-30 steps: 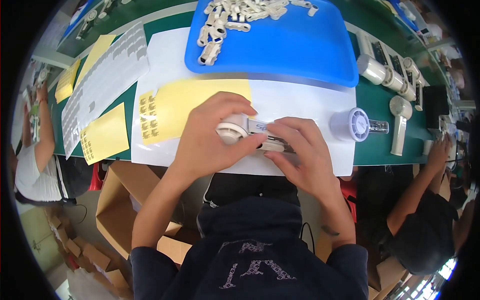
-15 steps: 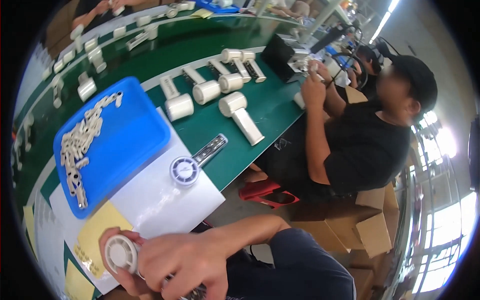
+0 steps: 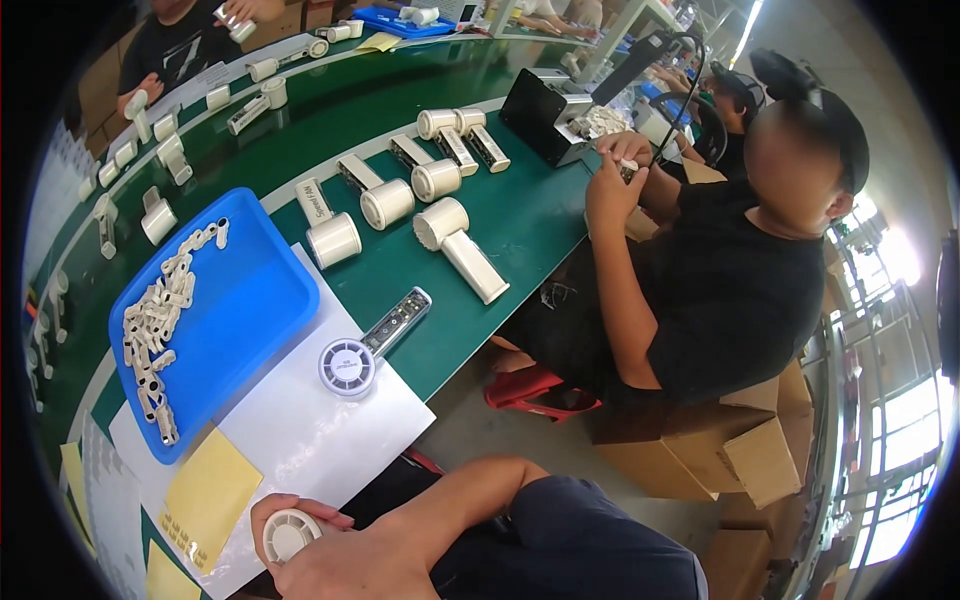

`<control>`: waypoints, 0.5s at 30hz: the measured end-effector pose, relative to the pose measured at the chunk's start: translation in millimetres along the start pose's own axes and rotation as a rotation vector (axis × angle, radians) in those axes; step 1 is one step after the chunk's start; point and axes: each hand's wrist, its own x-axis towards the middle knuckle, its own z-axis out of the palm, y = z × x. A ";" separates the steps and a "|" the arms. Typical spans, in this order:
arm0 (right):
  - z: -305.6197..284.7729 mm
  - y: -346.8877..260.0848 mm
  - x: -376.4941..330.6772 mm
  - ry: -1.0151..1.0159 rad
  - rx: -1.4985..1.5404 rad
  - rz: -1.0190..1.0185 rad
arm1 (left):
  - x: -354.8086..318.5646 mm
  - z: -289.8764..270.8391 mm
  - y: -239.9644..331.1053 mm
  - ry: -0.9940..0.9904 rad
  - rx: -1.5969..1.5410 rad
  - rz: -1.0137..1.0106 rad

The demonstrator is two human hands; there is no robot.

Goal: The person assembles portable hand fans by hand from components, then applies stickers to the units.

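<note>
At the lower edge, a white handheld fan with a round spoked grille is in my left hand, whose fingers curl around its head. My right hand lies over the fan's lower side; its fingers and the fan's handle are hidden. Beyond, on a white sheet, lies another fan, grille up, its opened handle showing a circuit board. A blue tray left of it holds many small cream plastic parts. My left hand is nearest a yellow paper.
Several white fans lie on the green table, some with open handles. A black box-shaped machine stands farther back. At right a co-worker holds a small part; another person works across the table. Cardboard boxes stand on the floor.
My hands and the fan have moved lower and slightly right in view; my right fingers, seen earlier bent at the fan's handle, are now hidden. The view has shifted a little.
</note>
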 end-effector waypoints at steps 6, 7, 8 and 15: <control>2.9 -2.3 -4.4 0.001 -0.009 0.043 | 3.5 -7.3 -11.6 -0.079 -0.078 0.042; 3.4 -0.9 -6.0 0.022 -0.011 0.041 | 2.4 -7.3 -3.8 -0.108 -0.029 -0.022; 2.7 -0.3 -7.7 0.041 -0.014 0.039 | 2.4 -6.4 0.3 -0.137 0.018 -0.086; -29.9 -4.0 -42.9 0.178 -0.212 0.509 | 30.9 -50.5 -14.0 0.098 0.179 0.597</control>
